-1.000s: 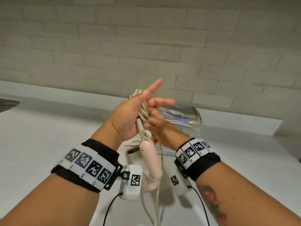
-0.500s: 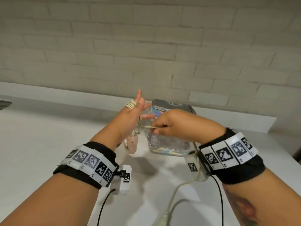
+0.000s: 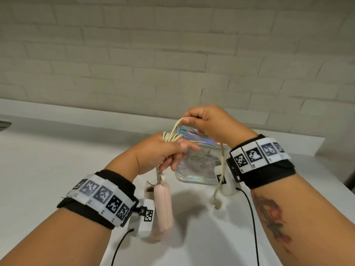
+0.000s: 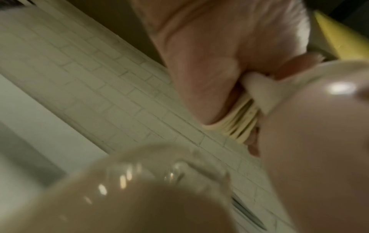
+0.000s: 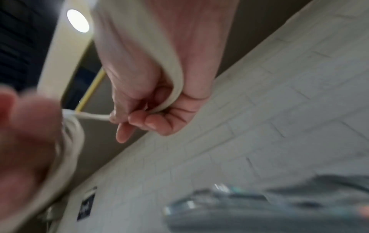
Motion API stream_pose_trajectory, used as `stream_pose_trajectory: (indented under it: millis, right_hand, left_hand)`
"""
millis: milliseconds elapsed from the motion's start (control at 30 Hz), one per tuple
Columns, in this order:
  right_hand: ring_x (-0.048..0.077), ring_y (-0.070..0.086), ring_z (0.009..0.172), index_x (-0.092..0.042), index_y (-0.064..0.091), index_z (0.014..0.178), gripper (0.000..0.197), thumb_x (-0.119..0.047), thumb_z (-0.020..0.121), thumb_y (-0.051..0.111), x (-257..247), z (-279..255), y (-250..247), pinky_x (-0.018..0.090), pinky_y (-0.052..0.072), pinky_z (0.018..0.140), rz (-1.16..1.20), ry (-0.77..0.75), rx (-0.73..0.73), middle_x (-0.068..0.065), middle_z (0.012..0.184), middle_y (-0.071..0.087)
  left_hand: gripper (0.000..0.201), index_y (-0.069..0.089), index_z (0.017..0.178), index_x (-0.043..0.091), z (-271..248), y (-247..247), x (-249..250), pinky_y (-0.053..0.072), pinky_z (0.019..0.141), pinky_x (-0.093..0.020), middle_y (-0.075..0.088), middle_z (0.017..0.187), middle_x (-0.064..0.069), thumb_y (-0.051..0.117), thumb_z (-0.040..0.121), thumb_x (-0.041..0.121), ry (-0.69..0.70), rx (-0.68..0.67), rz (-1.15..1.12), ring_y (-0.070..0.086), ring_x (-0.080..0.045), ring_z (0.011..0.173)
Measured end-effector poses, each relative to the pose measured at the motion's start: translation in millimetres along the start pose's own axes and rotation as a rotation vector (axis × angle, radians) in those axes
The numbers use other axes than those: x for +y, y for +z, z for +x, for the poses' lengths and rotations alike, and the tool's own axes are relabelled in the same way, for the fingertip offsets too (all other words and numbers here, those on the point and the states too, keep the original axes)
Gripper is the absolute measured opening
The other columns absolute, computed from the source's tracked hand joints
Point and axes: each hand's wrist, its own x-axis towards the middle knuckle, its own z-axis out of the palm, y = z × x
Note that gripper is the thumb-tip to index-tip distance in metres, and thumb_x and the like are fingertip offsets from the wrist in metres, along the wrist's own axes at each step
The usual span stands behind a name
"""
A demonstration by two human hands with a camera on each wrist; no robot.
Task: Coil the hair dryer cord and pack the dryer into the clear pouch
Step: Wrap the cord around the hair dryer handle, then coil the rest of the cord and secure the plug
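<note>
Left hand (image 3: pixel 163 152) curls around the coiled cord (image 3: pixel 171 137); the dryer (image 3: pixel 163 206) hangs from it, long axis vertical, above the counter (image 3: pixel 48 169). Right hand (image 3: pixel 207 121), at 1 o'clock from the left, pinches the free run of cord. Pouch (image 3: pixel 199 166) stands just beyond both hands, at 12 o'clock, nearer the right.

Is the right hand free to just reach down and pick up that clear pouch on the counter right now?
Probably not yet. The right hand is close above the pouch with nothing between them, but its fingers pinch the cord, which runs to the loops wound on the left hand. It would need to let go first.
</note>
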Motion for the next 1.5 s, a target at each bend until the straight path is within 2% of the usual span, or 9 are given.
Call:
stream_pose_trajectory:
  millis: [200, 333, 467, 567, 700, 900, 1033, 1300, 1500]
  right_hand:
    - [-0.004, 0.054, 0.075, 0.000, 0.064, 0.117, 0.028, -0.009, 0.096, 0.046, 20, -12, 61, 0.013, 0.040, 0.074, 0.117, 0.037, -0.173, -0.004, 0.092, 0.066]
    - [0.017, 0.061, 0.089, -0.011, 0.067, 0.111, 0.024, -0.021, 0.096, 0.051, 23, -27, 91, 0.028, 0.045, 0.082, -0.007, 0.063, -0.298, 0.013, 0.107, 0.072]
    - [0.020, 0.063, 0.090, -0.025, 0.070, 0.098, 0.019, -0.025, 0.090, 0.053, 5, -41, 73, 0.038, 0.051, 0.081, -0.264, -0.057, -0.335, -0.003, 0.098, 0.070]
    - [0.020, 0.064, 0.097, -0.025, 0.073, 0.089, 0.020, -0.016, 0.080, 0.056, -13, -44, 47, 0.028, 0.047, 0.070, -0.418, -0.230, -0.203, -0.004, 0.104, 0.070]
    - [0.011, 0.053, 0.070, -0.023, 0.063, 0.081, 0.012, -0.015, 0.073, 0.057, -22, -44, 26, 0.029, 0.042, 0.060, -0.386, -0.211, 0.120, -0.010, 0.079, 0.059]
    - [-0.012, 0.058, 0.092, -0.027, 0.052, 0.130, 0.057, 0.002, 0.081, 0.048, -12, -42, 25, 0.009, 0.042, 0.081, 0.060, -0.072, 0.046, -0.011, 0.112, 0.065]
    - [-0.015, 0.057, 0.070, -0.020, 0.061, 0.125, 0.050, 0.006, 0.087, 0.042, -14, -45, 25, 0.003, 0.041, 0.064, 0.330, 0.066, -0.150, -0.010, 0.101, 0.067]
    - [0.008, 0.053, 0.071, -0.013, 0.065, 0.088, 0.026, -0.001, 0.084, 0.043, -6, -37, 38, 0.030, 0.043, 0.074, 0.412, 0.148, -0.042, -0.003, 0.077, 0.063]
    - [0.004, 0.044, 0.056, -0.019, 0.061, 0.074, 0.028, 0.002, 0.080, 0.043, -4, -31, 41, 0.026, 0.037, 0.059, 0.437, 0.157, 0.065, -0.008, 0.061, 0.055]
  left_hand:
    - [0.037, 0.061, 0.125, 0.021, 3, 3, 11, 0.050, 0.093, -0.031, 0.075, 0.099, -0.010, 0.046, 0.091, 0.024, 0.205, 0.059, -0.446, 0.073, -0.018, 0.088]
    - [0.052, 0.033, 0.145, 0.022, 11, -9, 12, 0.030, 0.114, -0.038, 0.067, 0.125, -0.003, 0.043, 0.094, 0.026, 0.231, 0.251, -0.469, 0.060, -0.017, 0.121]
    - [0.054, 0.015, 0.151, 0.023, 12, -13, -1, 0.021, 0.118, -0.036, 0.070, 0.117, 0.006, 0.036, 0.102, 0.027, 0.070, 0.317, -0.135, 0.064, -0.009, 0.113]
    - [0.049, 0.034, 0.147, 0.018, 13, -6, -7, 0.035, 0.104, -0.014, 0.068, 0.113, 0.006, 0.041, 0.100, 0.031, -0.015, 0.303, -0.026, 0.064, 0.005, 0.101]
    - [0.053, 0.073, 0.086, 0.018, 13, -4, -3, 0.052, 0.087, -0.039, 0.074, 0.077, -0.008, 0.040, 0.088, 0.060, -0.052, 0.260, 0.065, 0.070, -0.025, 0.076]
    - [0.040, 0.061, 0.080, -0.005, 4, -2, 1, 0.045, 0.044, -0.018, 0.042, 0.039, 0.001, 0.074, 0.076, 0.032, -0.092, -0.199, -0.203, 0.045, -0.011, 0.032]
    - [0.010, 0.059, 0.073, -0.002, 2, 1, 6, 0.048, 0.045, -0.019, 0.042, 0.037, 0.000, 0.058, 0.082, 0.000, -0.143, -0.257, -0.229, 0.049, -0.011, 0.032]
    - [0.015, 0.067, 0.075, 0.001, 0, 7, 2, 0.050, 0.054, -0.022, 0.056, 0.044, -0.003, 0.070, 0.075, 0.015, -0.084, -0.053, -0.097, 0.065, -0.021, 0.049]
    - [0.018, 0.064, 0.073, 0.007, 5, 10, -4, 0.051, 0.064, -0.029, 0.058, 0.058, -0.015, 0.078, 0.068, 0.015, -0.078, 0.198, -0.045, 0.067, -0.021, 0.059]
